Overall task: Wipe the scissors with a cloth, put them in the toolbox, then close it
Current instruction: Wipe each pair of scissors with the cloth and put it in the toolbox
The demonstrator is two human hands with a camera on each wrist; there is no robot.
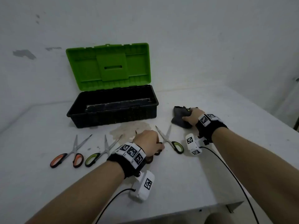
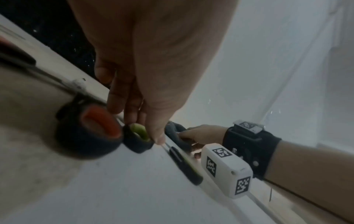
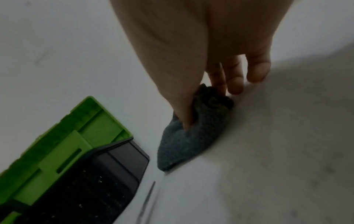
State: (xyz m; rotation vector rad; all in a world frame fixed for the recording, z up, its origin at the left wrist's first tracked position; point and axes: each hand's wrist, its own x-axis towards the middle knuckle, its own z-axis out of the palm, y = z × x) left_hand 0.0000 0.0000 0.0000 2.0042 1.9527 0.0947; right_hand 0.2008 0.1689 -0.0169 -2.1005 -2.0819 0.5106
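The toolbox (image 1: 113, 109) stands on the white counter (image 1: 194, 175) with its green lid (image 1: 108, 67) raised against the wall and its black tray open. In front of the toolbox four pairs of scissors lie in a row, blades pointing toward it: orange-handled scissors (image 1: 71, 152) farthest to its left, then green-handled scissors (image 1: 102, 151), then a pair almost wholly covered by the left hand (image 1: 147, 143), and a second green-handled pair (image 1: 171, 141) just beyond that hand. The left hand rests over the covered scissors with its fingers (image 2: 122, 100) curled down at the handle loops — in the left wrist view an orange-lined loop (image 2: 101, 121) and a green-lined loop (image 2: 139, 133) sit right at the fingertips, but whether the fingers actually grip one I cannot tell. To the right of the toolbox, near its front corner, the right hand (image 1: 192, 117) pinches a dark grey cloth (image 3: 191, 136) that lies bunched on the counter — thumb dug into the folds, fingers behind. A brownish stain (image 1: 129, 130) marks the counter just before the toolbox.
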